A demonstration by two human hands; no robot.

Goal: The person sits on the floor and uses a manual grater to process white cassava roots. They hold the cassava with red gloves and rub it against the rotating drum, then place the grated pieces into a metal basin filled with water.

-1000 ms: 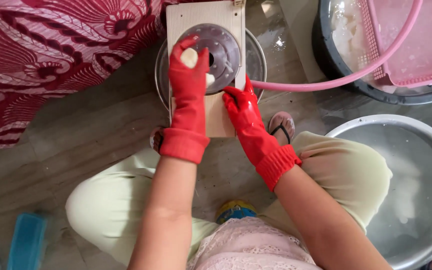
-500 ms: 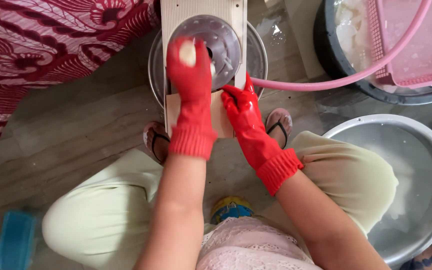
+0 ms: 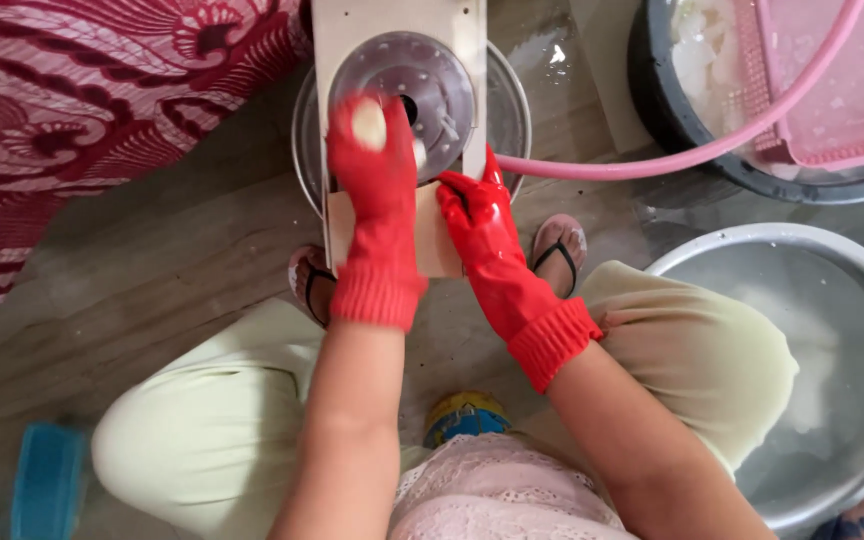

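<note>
Underfoot lies a grey plank floor (image 3: 152, 280), wet near the top of the view, and the person squats on it in sandals. At upper left a red patterned cloth (image 3: 82, 130) covers the floor to the frame edge. At right a big steel basin (image 3: 852, 300) of cloudy water runs off the frame; above it a dark tub (image 3: 672, 130) holds a pink basket (image 3: 832, 90), and a pink hose (image 3: 652, 165) curves from the tub to the board. Bare floor opens between the cloth and the knees.

Ahead, a pale board (image 3: 352, 30) with a round metal slicer disc (image 3: 432, 70) rests across a steel bowl (image 3: 512, 110). The left hand (image 3: 377, 190), red-gloved, presses a pale round piece (image 3: 369, 122) against the disc, fingers closed over it. The right hand (image 3: 482, 225), also gloved, grips the board's right edge. A blue block (image 3: 42, 480) lies at lower left.
</note>
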